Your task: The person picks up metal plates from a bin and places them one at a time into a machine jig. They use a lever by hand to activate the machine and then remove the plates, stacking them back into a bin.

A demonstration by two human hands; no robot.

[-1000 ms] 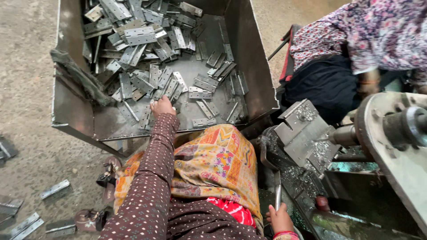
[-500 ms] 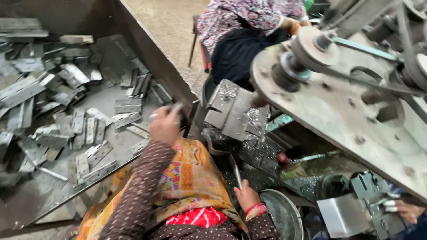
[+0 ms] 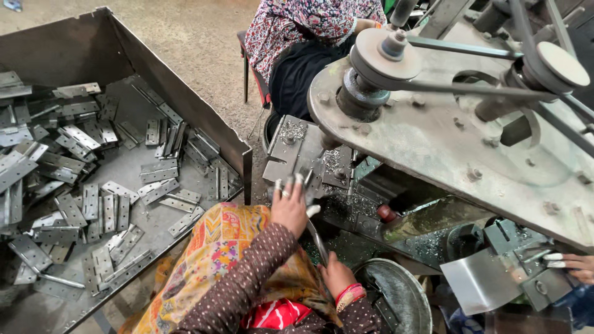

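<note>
Nearest the camera, the right hand [image 3: 337,272], with red and gold bangles at the wrist, has its grip curled around the lower end of a thin metal lever [image 3: 317,238] that rises at a slant toward the machine. Just right of it sits a round metal pan [image 3: 402,297], its rim touching the wrist area. A yellow patterned cloth [image 3: 229,247] drapes over the lap below both arms.

A little farther, the left hand [image 3: 289,207], in a brown dotted sleeve, reaches up to the machine's grey work plate [image 3: 297,148]. Its grip is pinched on a small flat metal piece [image 3: 303,179] held at the plate's near edge; pale caps cover several fingertips. Metal shavings lie scattered on the plate and on the dark bed beside it.

To the left stands a large open steel bin [image 3: 185,105] holding a heap of grey hinge plates [image 3: 93,204], lying loose and overlapping.

At the far right edge, another person's hand [image 3: 575,266] rests on a separate metal fixture [image 3: 532,278].

Above, the machine's heavy grey body [image 3: 445,148] carries pulleys [image 3: 377,52] and a belt. Beyond it, a second person in floral clothing [image 3: 297,25] sits on a chair on the concrete floor [image 3: 198,37].
</note>
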